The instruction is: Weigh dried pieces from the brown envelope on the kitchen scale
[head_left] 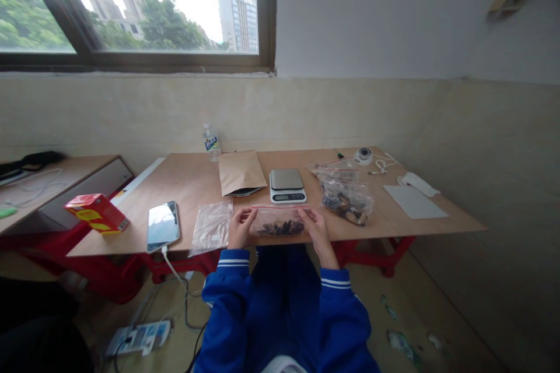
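Note:
A clear zip bag [280,222] with a red seal strip lies at the table's front edge, dark dried pieces gathered along its bottom. My left hand [240,227] pinches its upper left corner. At the upper right corner, my right hand [315,228] grips the same seal strip. Just behind the bag stands a white digital scale [287,185] with a bare metal plate; its display is too small to read. To the right are several filled zip bags [347,201] of dark dried pieces. Flat empty plastic bags [212,226] lie beside my left hand.
On the brown table [188,186] are a kraft paper pouch [242,172], a bottle [212,143], a charging phone [163,226] and a red box [97,213]. A small camera [363,156], white paper [415,201] and a face mask [417,183] sit right. A power strip [139,338] lies on the floor.

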`<state>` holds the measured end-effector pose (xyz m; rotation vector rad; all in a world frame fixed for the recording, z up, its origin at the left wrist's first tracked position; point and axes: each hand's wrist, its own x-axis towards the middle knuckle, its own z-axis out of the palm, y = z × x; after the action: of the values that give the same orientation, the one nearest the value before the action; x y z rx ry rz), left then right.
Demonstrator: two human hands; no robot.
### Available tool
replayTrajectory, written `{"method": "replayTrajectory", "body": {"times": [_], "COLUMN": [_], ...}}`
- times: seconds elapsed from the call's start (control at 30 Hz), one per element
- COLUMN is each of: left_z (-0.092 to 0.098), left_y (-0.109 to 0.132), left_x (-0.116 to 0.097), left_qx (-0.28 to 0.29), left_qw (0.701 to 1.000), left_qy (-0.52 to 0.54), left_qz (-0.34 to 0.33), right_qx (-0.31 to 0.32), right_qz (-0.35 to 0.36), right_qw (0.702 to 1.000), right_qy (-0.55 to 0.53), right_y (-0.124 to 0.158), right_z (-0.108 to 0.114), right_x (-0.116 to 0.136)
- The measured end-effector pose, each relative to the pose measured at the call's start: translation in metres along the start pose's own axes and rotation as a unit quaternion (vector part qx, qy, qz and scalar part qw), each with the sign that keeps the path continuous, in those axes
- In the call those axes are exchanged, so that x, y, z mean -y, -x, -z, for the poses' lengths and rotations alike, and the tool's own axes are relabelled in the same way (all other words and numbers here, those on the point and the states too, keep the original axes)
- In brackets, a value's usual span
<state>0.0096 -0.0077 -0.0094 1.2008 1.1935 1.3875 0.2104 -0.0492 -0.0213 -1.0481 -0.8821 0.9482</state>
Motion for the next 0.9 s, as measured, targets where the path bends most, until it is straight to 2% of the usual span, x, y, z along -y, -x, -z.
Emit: {"method": "replayTrajectory", "body": {"times": [0.27,0.43,0.6,0.8,0.9], "left_z": [0.0,-0.002,-0.007,-0.011,-0.011], "left_y": [0.002,0.003,0.001,0.002,0.003], "left_x": [0.006,0.01,0.015,0.014,0.013], "left_qx": [0.015,0.01,0.036,0.034,0.028], "left_qw": [1.0,1.0,0.999,0.998,0.999], "left_qy": [-0.003,-0.006,0.039,0.049,0.038], "left_qz": [0.001,-0.01,0.004,-0.011,-0.008], "right_qx": [-0.02,0.005,0.043,0.051,0.029], "right_qz": [0.011,-0.008,-0.023,-0.027,-0.028], "right_qw": [1.0,1.0,0.997,0.998,0.999], "right_qy": [-0.007,-0.027,-0.064,-0.026,-0.015], "right_y": [0.002,0.003,0.003,0.003,0.003], "right_z": [0.002,0.001,-0.004,-0.009,-0.009], "right_x": [-0.003,-0.005,-0.003,-0.003,-0.007]}}
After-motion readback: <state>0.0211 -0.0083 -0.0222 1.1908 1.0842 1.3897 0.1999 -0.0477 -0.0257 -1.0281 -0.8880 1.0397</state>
